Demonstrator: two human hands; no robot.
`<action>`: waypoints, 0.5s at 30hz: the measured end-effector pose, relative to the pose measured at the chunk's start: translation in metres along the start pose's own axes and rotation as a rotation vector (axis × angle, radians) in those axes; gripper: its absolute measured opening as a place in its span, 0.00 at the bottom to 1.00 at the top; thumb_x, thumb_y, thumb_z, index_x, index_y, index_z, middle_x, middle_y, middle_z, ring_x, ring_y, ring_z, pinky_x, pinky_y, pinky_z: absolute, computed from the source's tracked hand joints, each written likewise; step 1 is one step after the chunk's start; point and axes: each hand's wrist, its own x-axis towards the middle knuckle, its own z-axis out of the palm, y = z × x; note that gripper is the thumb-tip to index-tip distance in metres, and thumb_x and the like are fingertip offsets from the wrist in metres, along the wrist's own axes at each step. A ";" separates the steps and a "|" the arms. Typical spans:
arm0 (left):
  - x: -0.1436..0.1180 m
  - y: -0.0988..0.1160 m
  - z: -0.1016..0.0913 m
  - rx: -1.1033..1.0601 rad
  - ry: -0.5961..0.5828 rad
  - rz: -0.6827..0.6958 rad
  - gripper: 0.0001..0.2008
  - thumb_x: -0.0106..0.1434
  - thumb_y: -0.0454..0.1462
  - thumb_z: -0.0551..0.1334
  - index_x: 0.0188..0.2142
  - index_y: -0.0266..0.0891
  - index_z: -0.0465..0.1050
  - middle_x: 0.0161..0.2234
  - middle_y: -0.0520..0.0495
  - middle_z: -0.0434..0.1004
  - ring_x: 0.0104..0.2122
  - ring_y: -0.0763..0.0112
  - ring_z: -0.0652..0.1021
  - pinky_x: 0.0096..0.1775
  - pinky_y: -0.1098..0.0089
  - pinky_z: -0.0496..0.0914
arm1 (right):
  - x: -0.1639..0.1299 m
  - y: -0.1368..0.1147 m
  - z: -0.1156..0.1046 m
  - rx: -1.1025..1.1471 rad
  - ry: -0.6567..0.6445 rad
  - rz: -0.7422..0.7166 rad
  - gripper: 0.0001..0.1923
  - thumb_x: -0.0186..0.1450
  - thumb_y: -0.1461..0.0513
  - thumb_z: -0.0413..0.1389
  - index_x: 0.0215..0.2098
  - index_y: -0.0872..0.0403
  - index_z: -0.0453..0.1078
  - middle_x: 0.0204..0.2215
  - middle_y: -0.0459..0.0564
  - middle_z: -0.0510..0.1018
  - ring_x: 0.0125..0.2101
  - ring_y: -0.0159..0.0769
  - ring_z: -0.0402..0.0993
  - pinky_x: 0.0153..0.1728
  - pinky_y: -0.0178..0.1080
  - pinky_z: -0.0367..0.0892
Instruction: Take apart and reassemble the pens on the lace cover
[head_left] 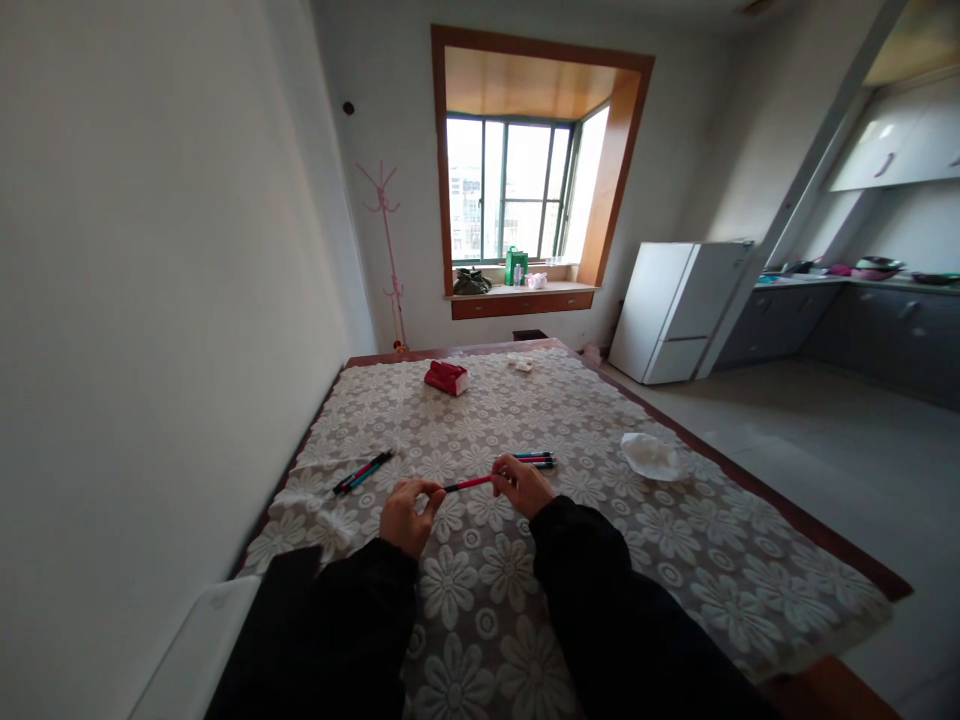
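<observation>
Pen (469, 484), slim red-and-black, one, pinched by two hands: left hand (409, 515) on black end, right hand (526, 485) on red end, over grey-and-white floral tablecloth (465, 625). Left: slim dark, red and blue pens (365, 470), at least two. Beyond right hand: similar bundle (536, 461), count unclear. Far: one red soft packet (445, 378). Right: one crumpled white sheet (649, 457).

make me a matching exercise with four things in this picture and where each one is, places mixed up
Things:
1. lone red-and-black pen
2. red packet
3. green bag
4. white fridge

Places:
A. on the windowsill
B. standing on the floor
C. held between left hand and right hand
D. lying on the tablecloth

Pairs: 1-C, 2-D, 3-A, 4-B
</observation>
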 end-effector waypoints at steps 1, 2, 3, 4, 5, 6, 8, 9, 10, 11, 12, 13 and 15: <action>0.000 -0.001 0.001 0.002 -0.012 0.001 0.05 0.59 0.40 0.61 0.32 0.44 0.75 0.31 0.50 0.78 0.37 0.63 0.75 0.42 0.63 0.69 | 0.000 0.002 -0.003 -0.130 0.004 -0.020 0.05 0.61 0.61 0.55 0.34 0.54 0.68 0.22 0.44 0.73 0.22 0.29 0.65 0.26 0.33 0.59; 0.000 -0.002 0.002 0.001 -0.024 0.004 0.04 0.59 0.39 0.62 0.32 0.44 0.75 0.32 0.50 0.78 0.38 0.63 0.75 0.42 0.63 0.69 | 0.000 0.004 -0.004 -0.220 -0.008 -0.035 0.03 0.59 0.63 0.56 0.33 0.54 0.68 0.23 0.44 0.73 0.22 0.29 0.64 0.26 0.32 0.59; 0.000 -0.002 0.003 -0.003 -0.039 0.011 0.04 0.58 0.39 0.62 0.33 0.44 0.75 0.32 0.50 0.79 0.38 0.63 0.75 0.42 0.63 0.69 | 0.000 0.006 -0.005 -0.272 -0.032 -0.046 0.04 0.58 0.64 0.57 0.33 0.55 0.68 0.24 0.44 0.73 0.22 0.29 0.65 0.26 0.31 0.59; 0.000 -0.003 0.004 -0.008 -0.058 0.020 0.04 0.58 0.38 0.62 0.33 0.44 0.75 0.32 0.50 0.79 0.38 0.63 0.75 0.42 0.63 0.69 | 0.000 0.009 -0.004 -0.297 -0.054 -0.057 0.05 0.58 0.65 0.57 0.34 0.55 0.69 0.25 0.44 0.73 0.23 0.29 0.65 0.26 0.31 0.59; -0.001 -0.004 0.004 -0.014 -0.082 0.032 0.04 0.57 0.38 0.62 0.34 0.44 0.75 0.33 0.50 0.79 0.39 0.63 0.75 0.43 0.63 0.69 | 0.000 0.010 -0.002 -0.311 -0.083 -0.069 0.06 0.58 0.65 0.57 0.36 0.55 0.70 0.25 0.44 0.73 0.23 0.29 0.66 0.26 0.31 0.59; -0.001 -0.004 0.005 -0.020 -0.109 0.044 0.04 0.57 0.37 0.62 0.34 0.44 0.75 0.33 0.50 0.78 0.39 0.64 0.75 0.43 0.63 0.69 | 0.001 0.012 -0.001 -0.326 -0.117 -0.084 0.07 0.59 0.65 0.57 0.37 0.55 0.71 0.26 0.44 0.73 0.24 0.29 0.66 0.27 0.31 0.60; -0.002 -0.005 0.006 -0.022 -0.148 0.057 0.05 0.57 0.37 0.62 0.35 0.43 0.75 0.34 0.49 0.78 0.39 0.64 0.75 0.43 0.63 0.69 | 0.002 0.014 0.001 -0.387 -0.184 -0.122 0.06 0.60 0.66 0.56 0.36 0.54 0.73 0.26 0.45 0.74 0.27 0.31 0.68 0.29 0.32 0.61; -0.002 -0.005 0.006 -0.014 -0.155 0.053 0.07 0.58 0.37 0.61 0.36 0.43 0.75 0.34 0.49 0.78 0.39 0.64 0.75 0.44 0.63 0.68 | 0.003 0.014 -0.001 -0.433 -0.204 -0.136 0.05 0.60 0.66 0.57 0.34 0.54 0.74 0.27 0.45 0.74 0.29 0.32 0.69 0.31 0.32 0.61; -0.002 -0.005 0.005 0.004 -0.155 0.044 0.08 0.58 0.38 0.61 0.38 0.42 0.74 0.35 0.49 0.78 0.40 0.63 0.75 0.44 0.63 0.68 | 0.003 0.015 -0.005 -0.483 -0.208 -0.140 0.05 0.59 0.66 0.58 0.33 0.53 0.74 0.28 0.46 0.75 0.31 0.33 0.70 0.34 0.33 0.61; -0.002 -0.005 0.005 0.032 -0.150 0.032 0.10 0.59 0.38 0.60 0.40 0.42 0.73 0.35 0.48 0.78 0.40 0.63 0.75 0.45 0.62 0.68 | 0.003 0.016 -0.012 -0.535 -0.189 -0.126 0.05 0.59 0.67 0.58 0.33 0.53 0.74 0.29 0.46 0.75 0.33 0.35 0.70 0.36 0.34 0.61; -0.002 -0.005 0.004 0.069 -0.144 0.018 0.11 0.59 0.38 0.60 0.42 0.42 0.72 0.36 0.48 0.78 0.41 0.62 0.75 0.45 0.62 0.67 | 0.002 0.017 -0.021 -0.588 -0.161 -0.097 0.04 0.59 0.67 0.58 0.33 0.53 0.74 0.31 0.47 0.76 0.35 0.36 0.70 0.38 0.35 0.61; -0.001 -0.005 0.003 0.111 -0.139 0.002 0.12 0.59 0.38 0.59 0.44 0.42 0.72 0.37 0.48 0.78 0.42 0.62 0.75 0.45 0.62 0.67 | 0.002 0.018 -0.031 -0.645 -0.130 -0.055 0.05 0.59 0.66 0.58 0.34 0.52 0.74 0.32 0.47 0.76 0.36 0.36 0.70 0.39 0.35 0.61; 0.000 -0.006 0.000 0.207 -0.134 -0.036 0.13 0.59 0.38 0.59 0.44 0.42 0.72 0.40 0.47 0.78 0.43 0.61 0.74 0.46 0.61 0.66 | -0.001 0.021 -0.051 -0.767 -0.071 0.027 0.05 0.60 0.66 0.57 0.33 0.51 0.74 0.33 0.47 0.75 0.38 0.37 0.69 0.39 0.36 0.60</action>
